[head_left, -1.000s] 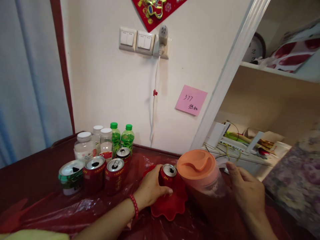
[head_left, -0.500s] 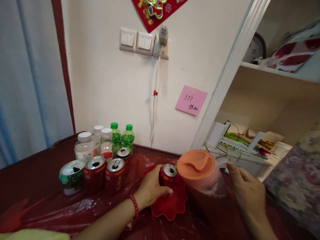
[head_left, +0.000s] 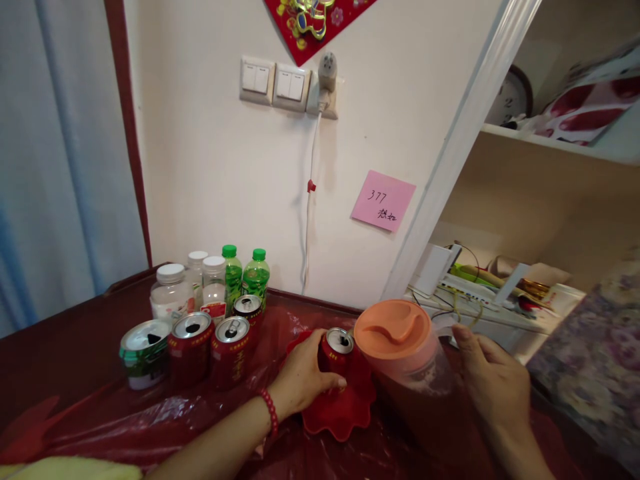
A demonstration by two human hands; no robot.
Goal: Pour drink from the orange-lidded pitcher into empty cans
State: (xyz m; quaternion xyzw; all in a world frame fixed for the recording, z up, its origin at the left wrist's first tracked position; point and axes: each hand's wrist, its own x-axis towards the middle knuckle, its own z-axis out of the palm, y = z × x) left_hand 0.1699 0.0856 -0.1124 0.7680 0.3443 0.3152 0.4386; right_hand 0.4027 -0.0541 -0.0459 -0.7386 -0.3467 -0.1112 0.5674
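My left hand (head_left: 306,373), with a red bead bracelet at the wrist, curls around a red drink can (head_left: 334,360). The can stands upright in a red dish with a scalloped rim (head_left: 343,427), its top opened. Gripped by its handle in my right hand (head_left: 493,380) is a clear pitcher with an orange lid (head_left: 395,330). The pitcher tilts toward the can, its lid close to the can's top. Darker contents show through its wall. I cannot tell whether any liquid is flowing.
On the left stand several opened cans (head_left: 190,347), clear jars with white lids (head_left: 170,293) and two green-capped bottles (head_left: 256,277). Red plastic film (head_left: 170,427) covers part of the table. A white cord (head_left: 307,233) hangs down the wall behind. Shelves with a router (head_left: 465,290) stand at right.
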